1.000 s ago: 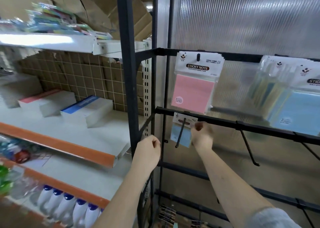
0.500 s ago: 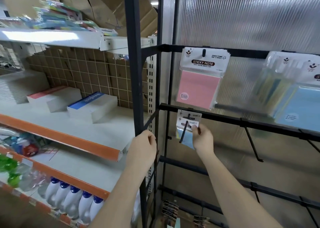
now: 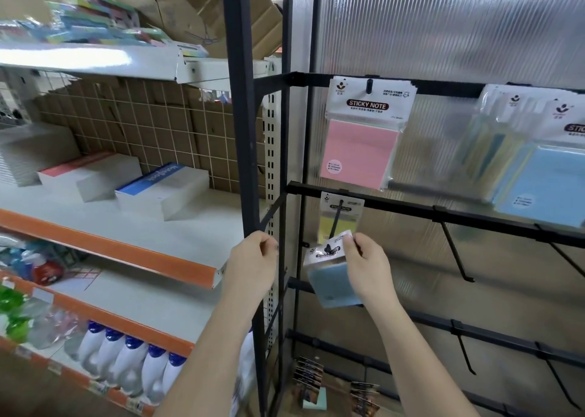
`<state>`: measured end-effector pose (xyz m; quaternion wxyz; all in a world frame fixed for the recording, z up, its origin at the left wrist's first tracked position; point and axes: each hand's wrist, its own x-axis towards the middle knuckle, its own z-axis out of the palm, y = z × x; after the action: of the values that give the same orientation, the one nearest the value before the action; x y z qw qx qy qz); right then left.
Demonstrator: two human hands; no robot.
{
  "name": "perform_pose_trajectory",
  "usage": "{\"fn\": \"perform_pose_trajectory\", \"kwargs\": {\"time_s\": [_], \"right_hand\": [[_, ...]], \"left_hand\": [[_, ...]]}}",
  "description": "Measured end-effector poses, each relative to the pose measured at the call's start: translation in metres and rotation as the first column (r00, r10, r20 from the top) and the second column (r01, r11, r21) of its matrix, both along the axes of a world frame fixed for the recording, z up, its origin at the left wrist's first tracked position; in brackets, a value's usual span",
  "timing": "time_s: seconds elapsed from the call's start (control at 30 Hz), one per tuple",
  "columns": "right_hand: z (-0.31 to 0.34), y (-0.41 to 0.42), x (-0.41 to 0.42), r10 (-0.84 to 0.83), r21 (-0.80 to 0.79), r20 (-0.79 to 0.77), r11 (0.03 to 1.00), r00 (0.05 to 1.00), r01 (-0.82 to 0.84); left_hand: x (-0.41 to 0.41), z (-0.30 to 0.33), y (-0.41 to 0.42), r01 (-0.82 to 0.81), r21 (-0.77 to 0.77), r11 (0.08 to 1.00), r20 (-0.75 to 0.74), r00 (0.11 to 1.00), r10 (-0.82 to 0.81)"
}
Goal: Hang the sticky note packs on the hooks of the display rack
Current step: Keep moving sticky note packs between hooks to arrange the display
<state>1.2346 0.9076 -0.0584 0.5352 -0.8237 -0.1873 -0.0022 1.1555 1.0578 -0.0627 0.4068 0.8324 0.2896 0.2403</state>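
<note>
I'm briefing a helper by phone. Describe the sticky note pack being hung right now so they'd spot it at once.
On the black display rack, look below the second crossbar at its left end. There the right hand pinches the blue pack by its white header, at the hook's tip. It is tilted, unlike the small yellow pack hanging straight behind it.

Head view, close, facing display rack (image 3: 411, 207)

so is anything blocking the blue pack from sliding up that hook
Nothing visible blocks it. The blue pack, pinched by the right hand, sits at the hook tip; a yellow pack already hangs at the back, leaving bare hook between.
</note>
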Motion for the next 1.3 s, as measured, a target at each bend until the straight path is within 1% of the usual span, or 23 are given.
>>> {"fn": "perform_pose_trajectory", "kwargs": {"time_s": [0.13,0.23,0.33,0.43,0.5,0.57,0.67,0.77,0.87,0.97,1.03,1.13,1.3], "right_hand": [[0.010,-0.007,-0.006,0.036,-0.064,-0.029,0.997,0.999,-0.038],[0.018,-0.014,-0.009,0.055,-0.086,-0.041,0.995,0.998,-0.058],[0.026,-0.021,-0.012,0.038,-0.073,-0.023,0.997,0.999,-0.039],[0.036,-0.032,-0.014,-0.001,-0.042,-0.007,0.999,1.000,0.001],[0.043,-0.040,-0.015,-0.022,-0.018,0.010,1.000,1.000,0.022],[0.049,-0.047,-0.015,-0.054,0.002,0.027,0.999,0.998,0.054],[0.057,-0.057,-0.017,-0.120,0.052,0.026,0.992,0.992,0.118],[0.061,-0.070,-0.019,-0.189,0.083,0.018,0.979,0.982,0.187],[0.063,-0.083,-0.018,-0.235,0.115,0.018,0.966,0.972,0.232],[0.062,-0.093,-0.016,-0.282,0.141,0.027,0.951,0.959,0.275],[0.062,-0.098,-0.016,-0.310,0.156,0.026,0.940,0.950,0.302],[0.061,-0.104,-0.015,-0.337,0.164,0.029,0.930,0.941,0.328],[0.061,-0.107,-0.017,-0.348,0.157,0.005,0.926,0.938,0.343]], "left_hand": [[0.006,-0.001,-0.007,0.060,-0.111,0.992,0.033,0.998,-0.057],[0.015,0.002,-0.010,0.090,-0.122,0.988,0.010,0.996,-0.090],[0.027,0.000,-0.009,0.104,-0.153,0.983,0.001,0.994,-0.105],[0.047,0.001,-0.008,0.130,-0.169,0.977,-0.067,0.988,-0.143],[0.068,0.004,-0.007,0.125,-0.211,0.969,-0.167,0.972,-0.162],[0.087,0.007,-0.007,0.145,-0.209,0.967,-0.240,0.951,-0.195],[0.110,0.008,-0.007,0.223,-0.214,0.951,-0.257,0.926,-0.275],[0.128,0.004,-0.008,0.223,-0.225,0.949,-0.261,0.924,-0.279],[0.144,0.001,-0.009,0.228,-0.220,0.948,-0.224,0.935,-0.277],[0.150,-0.005,-0.010,0.215,-0.191,0.958,-0.183,0.951,-0.250],[0.150,-0.008,-0.012,0.192,-0.197,0.961,-0.143,0.965,-0.222],[0.154,-0.017,-0.012,0.185,-0.273,0.944,-0.120,0.967,-0.224],[0.156,-0.027,-0.010,0.301,-0.393,0.869,-0.007,0.944,-0.330]]}}
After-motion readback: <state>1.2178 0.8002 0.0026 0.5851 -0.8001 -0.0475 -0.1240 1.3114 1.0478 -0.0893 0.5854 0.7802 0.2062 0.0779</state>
